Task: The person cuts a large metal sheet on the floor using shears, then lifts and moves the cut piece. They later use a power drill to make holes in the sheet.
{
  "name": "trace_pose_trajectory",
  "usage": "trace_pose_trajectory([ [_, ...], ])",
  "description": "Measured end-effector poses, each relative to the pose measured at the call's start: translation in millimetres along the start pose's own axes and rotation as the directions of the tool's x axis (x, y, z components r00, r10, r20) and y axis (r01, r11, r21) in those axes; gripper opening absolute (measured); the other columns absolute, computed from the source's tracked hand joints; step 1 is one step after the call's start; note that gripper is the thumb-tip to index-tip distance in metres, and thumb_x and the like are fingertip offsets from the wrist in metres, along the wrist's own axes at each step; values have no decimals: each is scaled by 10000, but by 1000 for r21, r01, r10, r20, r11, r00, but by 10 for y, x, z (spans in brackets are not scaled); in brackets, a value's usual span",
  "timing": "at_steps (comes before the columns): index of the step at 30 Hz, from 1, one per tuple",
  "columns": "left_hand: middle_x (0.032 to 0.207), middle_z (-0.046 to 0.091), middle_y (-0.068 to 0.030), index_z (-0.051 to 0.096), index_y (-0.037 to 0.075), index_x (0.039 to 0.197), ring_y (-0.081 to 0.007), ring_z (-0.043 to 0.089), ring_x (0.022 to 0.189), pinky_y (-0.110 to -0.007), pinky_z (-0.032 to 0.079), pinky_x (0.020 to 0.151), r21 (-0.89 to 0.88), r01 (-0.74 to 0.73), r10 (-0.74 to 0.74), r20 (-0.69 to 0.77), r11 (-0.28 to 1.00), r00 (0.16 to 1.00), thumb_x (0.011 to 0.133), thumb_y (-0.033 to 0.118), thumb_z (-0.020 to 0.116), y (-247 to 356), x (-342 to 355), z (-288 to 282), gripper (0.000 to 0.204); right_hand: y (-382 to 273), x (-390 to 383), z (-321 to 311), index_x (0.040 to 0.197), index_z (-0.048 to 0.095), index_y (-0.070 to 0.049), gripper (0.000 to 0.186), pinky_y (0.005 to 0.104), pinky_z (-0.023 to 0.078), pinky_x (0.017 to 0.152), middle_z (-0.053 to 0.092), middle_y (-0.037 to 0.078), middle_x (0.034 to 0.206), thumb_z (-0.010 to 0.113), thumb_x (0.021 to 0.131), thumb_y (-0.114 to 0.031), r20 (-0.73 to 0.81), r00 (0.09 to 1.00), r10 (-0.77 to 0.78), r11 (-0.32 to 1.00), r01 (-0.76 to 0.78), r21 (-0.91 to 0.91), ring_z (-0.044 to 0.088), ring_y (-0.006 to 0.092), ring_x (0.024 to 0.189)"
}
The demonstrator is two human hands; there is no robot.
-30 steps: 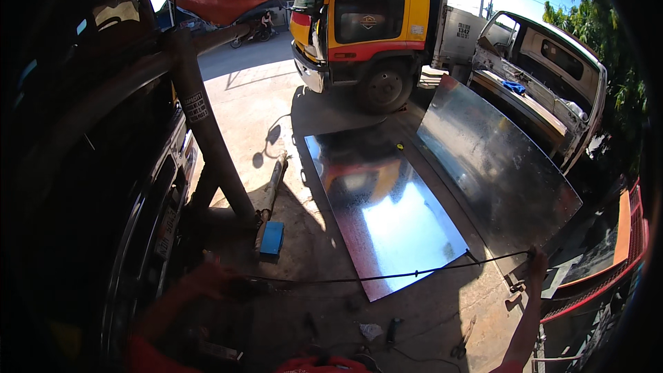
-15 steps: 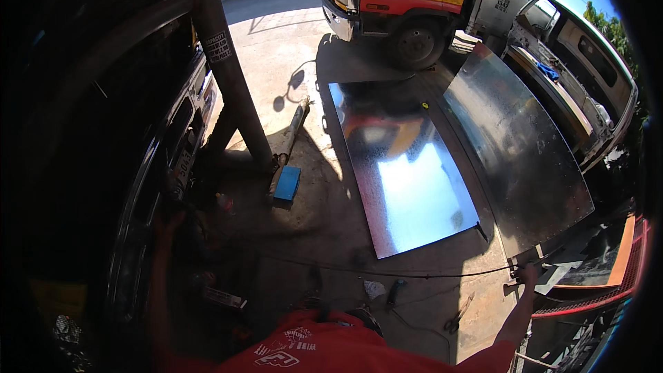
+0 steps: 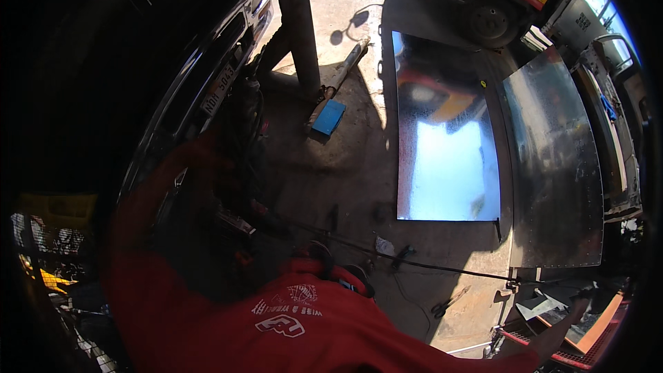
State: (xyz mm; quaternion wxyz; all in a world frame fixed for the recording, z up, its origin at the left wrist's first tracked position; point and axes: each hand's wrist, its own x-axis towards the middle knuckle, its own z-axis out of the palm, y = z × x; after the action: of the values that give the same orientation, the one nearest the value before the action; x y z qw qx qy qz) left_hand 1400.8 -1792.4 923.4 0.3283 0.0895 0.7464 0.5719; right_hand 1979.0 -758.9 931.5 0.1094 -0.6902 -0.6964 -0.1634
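My left hand [image 3: 210, 152] reaches into deep shadow beside a dark bundle of what look like cables or hoses [image 3: 247, 121], close to the front of a vehicle [image 3: 186, 90] with a plate on it. Its fingers are too dark to make out. At the far right, my right hand [image 3: 583, 298] is held out over scrap pieces near a red mesh rack [image 3: 545, 347]. It is small and dim there, and its grip is unclear. A long black cable [image 3: 414, 262] stretches across the floor from the shadow on the left toward the right side.
A shiny metal sheet [image 3: 449, 166] lies on the floor, with a duller sheet [image 3: 552, 166] to its right. A dark steel post [image 3: 298, 27] stands ahead. Near its foot are a blue box [image 3: 329, 117] and a pole [image 3: 352, 59]. A truck [image 3: 490, 0] is parked beyond.
My view has turned left and tilted, so the scene sits farther right. My right hand has moved from beside the cable outward over the scrap. My left arm is more bent.
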Motion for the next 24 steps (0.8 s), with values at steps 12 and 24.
trace_pose_trajectory([
  [12, 1004, 708, -88, 569, 182, 1303, -290, 681, 951, -393, 510, 884, 1000, -10, -406, 18, 22, 914, 436, 246, 894, -63, 288, -798, 928, 690, -374, -465, 1055, 622, -15, 278, 489, 500, 816, 663, 222, 1061, 598, 910, -251, 190, 917, -351, 936, 346, 59, 637, 417, 994],
  [24, 1285, 575, -214, 469, -69, 1340, -285, 548, 1216, -391, 411, 1040, 522, -170, 136, 103, 836, 985, 544, 414, 902, -576, 580, 998, 1027, -4472, -6057, -1085, 1554, -24, -143, 1295, 481, 464, 778, 643, 274, 829, 834, 652, -497, 243, -273, -931, 187, 216, 958, 633, 392, 814],
])
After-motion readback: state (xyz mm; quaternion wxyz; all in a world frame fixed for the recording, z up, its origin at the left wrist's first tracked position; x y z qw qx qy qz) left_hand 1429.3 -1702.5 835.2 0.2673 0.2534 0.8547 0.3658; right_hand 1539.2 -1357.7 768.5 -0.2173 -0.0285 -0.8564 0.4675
